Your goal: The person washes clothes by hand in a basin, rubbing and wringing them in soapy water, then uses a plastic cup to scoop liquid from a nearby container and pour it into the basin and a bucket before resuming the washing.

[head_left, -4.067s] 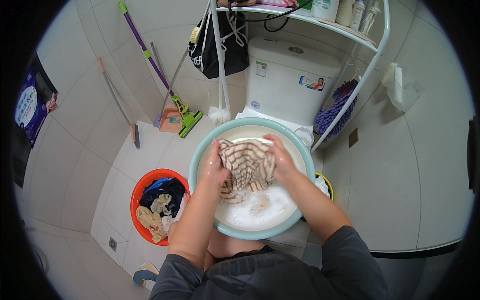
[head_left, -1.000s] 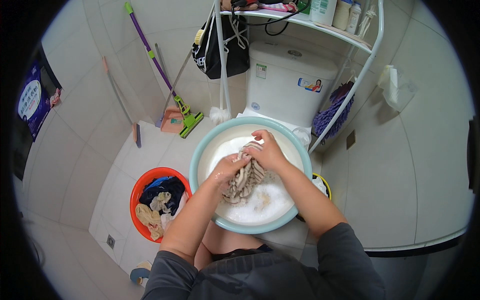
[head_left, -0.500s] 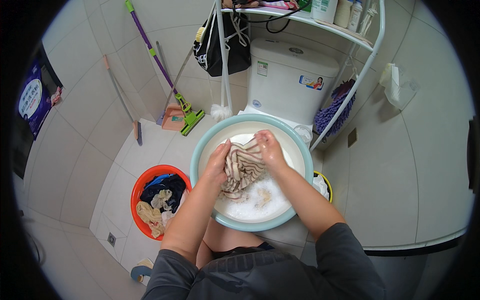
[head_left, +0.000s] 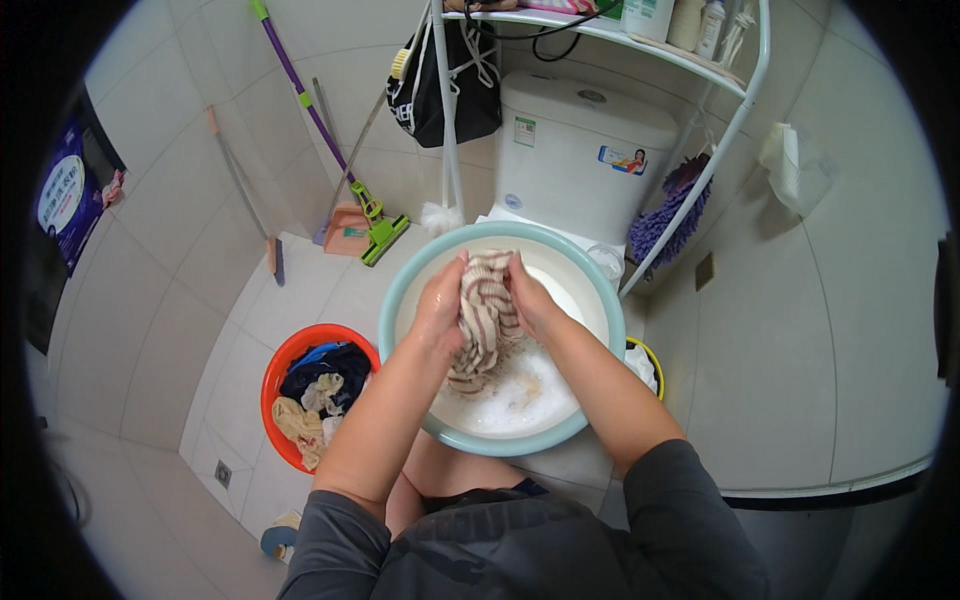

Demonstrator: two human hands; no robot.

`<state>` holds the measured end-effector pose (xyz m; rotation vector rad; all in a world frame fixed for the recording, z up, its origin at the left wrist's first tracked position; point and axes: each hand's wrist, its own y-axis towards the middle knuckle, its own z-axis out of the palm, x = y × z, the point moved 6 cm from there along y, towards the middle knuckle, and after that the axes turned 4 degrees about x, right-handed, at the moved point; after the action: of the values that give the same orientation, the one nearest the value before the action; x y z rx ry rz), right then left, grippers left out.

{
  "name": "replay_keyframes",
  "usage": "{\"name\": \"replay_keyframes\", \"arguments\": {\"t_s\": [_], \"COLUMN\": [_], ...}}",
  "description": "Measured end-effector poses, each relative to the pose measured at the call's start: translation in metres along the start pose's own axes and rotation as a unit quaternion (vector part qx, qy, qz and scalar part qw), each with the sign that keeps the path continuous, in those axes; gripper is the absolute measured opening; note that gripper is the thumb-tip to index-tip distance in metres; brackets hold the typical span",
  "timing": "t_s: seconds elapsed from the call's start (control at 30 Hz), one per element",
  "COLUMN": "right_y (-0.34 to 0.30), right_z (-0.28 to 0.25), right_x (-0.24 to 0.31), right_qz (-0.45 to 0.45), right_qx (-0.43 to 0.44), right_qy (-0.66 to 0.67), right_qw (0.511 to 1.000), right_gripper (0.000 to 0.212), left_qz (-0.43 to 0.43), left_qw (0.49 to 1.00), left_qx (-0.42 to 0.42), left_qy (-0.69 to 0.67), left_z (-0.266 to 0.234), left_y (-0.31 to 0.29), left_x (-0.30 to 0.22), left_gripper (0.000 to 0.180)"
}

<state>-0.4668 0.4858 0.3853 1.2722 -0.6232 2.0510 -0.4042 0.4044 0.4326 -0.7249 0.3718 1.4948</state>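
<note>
A cream knit cloth with brownish stripes (head_left: 487,300), wet and bunched up, is held between my two hands over a large basin with a pale blue-green rim (head_left: 400,390). My left hand (head_left: 440,305) grips the cloth's left side, and my right hand (head_left: 530,300) has hold of its upper right side. The lower end of the cloth hangs down into white suds (head_left: 510,395) in the basin. Some fingers of both hands are hidden behind the fabric.
Left of the basin stands a red-orange tub (head_left: 270,395) of dark and beige clothes. Behind is a toilet (head_left: 585,150) under a white rack (head_left: 755,70). A green-headed mop (head_left: 385,240), a dustpan (head_left: 346,230) and a broom (head_left: 276,262) lean by the wall. A yellow-rimmed bin (head_left: 657,365) sits right.
My hands have come closer together, and the right one has moved down and left. The cloth, spread wider before, is now gathered into a narrower, upright bunch.
</note>
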Motion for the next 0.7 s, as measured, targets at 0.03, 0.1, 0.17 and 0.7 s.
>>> {"name": "replay_keyframes", "arguments": {"t_s": [0.03,0.1,0.17,0.7], "right_y": [-0.011,-0.023,-0.034,-0.053], "right_z": [0.007,0.017,0.029,-0.035], "right_x": [-0.009,-0.006,0.010,0.061], "right_qz": [0.035,0.030,-0.049,0.038], "right_qx": [0.059,0.144,0.193,-0.020], "right_qy": [0.007,-0.102,-0.323,-0.228], "right_qw": [0.998,0.984,0.925,0.973], "right_gripper": [0.049,0.057,0.063,0.055], "left_qz": [0.009,0.022,0.034,0.117], "left_qw": [1.000,0.998,0.991,0.986], "left_qx": [0.010,0.052,0.108,-0.109], "left_qy": [-0.012,-0.039,-0.071,0.054], "left_z": [0.005,0.014,0.024,-0.087], "left_y": [0.001,0.005,0.005,0.011], "left_x": [-0.012,-0.032,-0.051,-0.034], "left_gripper": [0.035,0.037,0.039,0.032]}}
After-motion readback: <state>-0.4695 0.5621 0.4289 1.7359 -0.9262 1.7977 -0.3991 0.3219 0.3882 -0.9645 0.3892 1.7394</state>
